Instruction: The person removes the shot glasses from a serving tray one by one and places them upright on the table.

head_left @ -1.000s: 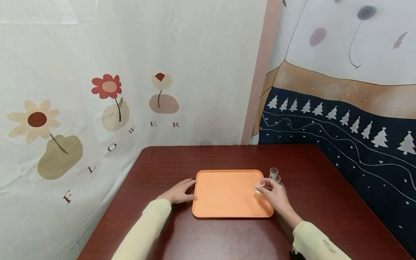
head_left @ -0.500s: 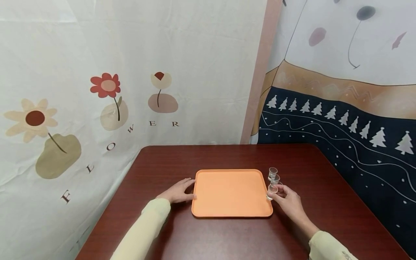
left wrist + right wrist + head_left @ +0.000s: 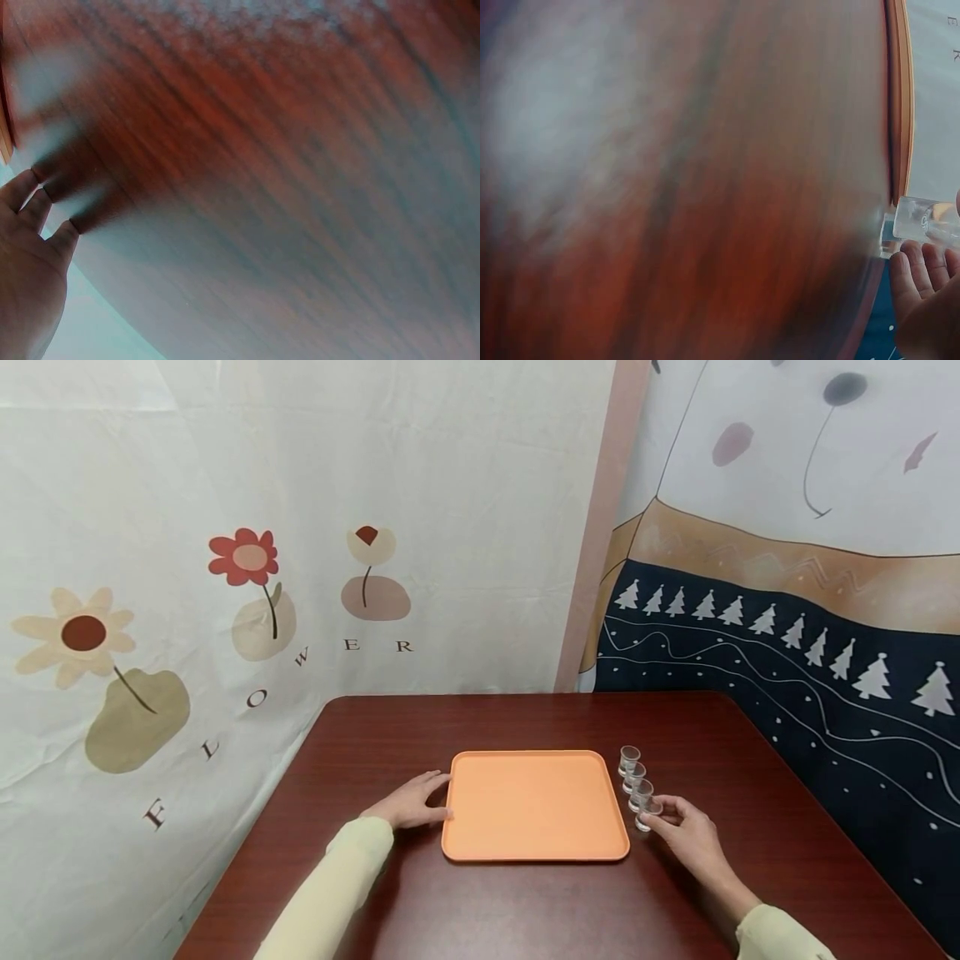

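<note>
An orange tray (image 3: 536, 810) lies flat on the table, seen in the head view. My left hand (image 3: 408, 802) rests at the tray's left edge, fingers loosely spread and thumb touching the rim. To the right of the tray stands a slanting row of several small clear shot glasses (image 3: 630, 762). The nearest shot glass (image 3: 648, 818) is pinched by my right hand (image 3: 688, 835) between thumb and fingers, at the table's surface. In the right wrist view this hand (image 3: 928, 289) is beside a clear glass (image 3: 922, 220), partly cut off by the frame.
The dark red wooden table (image 3: 525, 910) reaches to a white flower-print cloth (image 3: 480, 527) at the back and left. A dark cloth with white trees (image 3: 795, 693) hangs along the right side.
My right hand has carried the shot glass from over the tray's right side to the right and nearer, down to the near end of the row. My left hand stays at the tray.
</note>
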Tool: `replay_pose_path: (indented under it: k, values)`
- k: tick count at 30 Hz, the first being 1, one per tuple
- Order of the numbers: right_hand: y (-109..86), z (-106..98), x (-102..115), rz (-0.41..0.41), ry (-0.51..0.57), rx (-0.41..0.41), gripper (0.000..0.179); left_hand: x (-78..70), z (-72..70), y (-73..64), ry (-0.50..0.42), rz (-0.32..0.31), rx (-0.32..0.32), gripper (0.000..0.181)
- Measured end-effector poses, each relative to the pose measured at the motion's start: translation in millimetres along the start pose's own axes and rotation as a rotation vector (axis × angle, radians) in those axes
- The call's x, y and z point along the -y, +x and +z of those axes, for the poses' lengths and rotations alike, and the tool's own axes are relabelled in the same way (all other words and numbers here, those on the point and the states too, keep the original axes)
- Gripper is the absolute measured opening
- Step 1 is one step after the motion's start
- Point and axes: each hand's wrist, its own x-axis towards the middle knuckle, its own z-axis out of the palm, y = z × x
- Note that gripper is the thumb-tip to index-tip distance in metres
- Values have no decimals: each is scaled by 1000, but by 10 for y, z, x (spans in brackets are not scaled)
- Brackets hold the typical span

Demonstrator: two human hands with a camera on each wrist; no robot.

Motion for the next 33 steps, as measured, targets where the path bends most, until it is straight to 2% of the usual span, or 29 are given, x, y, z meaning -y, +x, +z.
replay_pose_path:
  k: [10,18,22,27,30,33]
  values:
    - [-7,-2,-62,-16,-35,22,44,-2,31,25,8,2,-6,81]
    - [-37,-95,-19,-7,-26,26,59,-35,16,14,15,11,-10,81]
    - [-19,-165,50,-21,-37,-11,60,-58,-18,10,31,-9,-3,80]
    - [61,-227,207,-90,-76,-79,57,-108,-76,50,46,-38,-11,70]
    - [151,-198,347,-176,-99,-90,54,-159,-135,102,90,-26,-60,58]
    - [281,-75,517,-288,-154,-66,50,-245,-207,168,160,-20,-125,51]
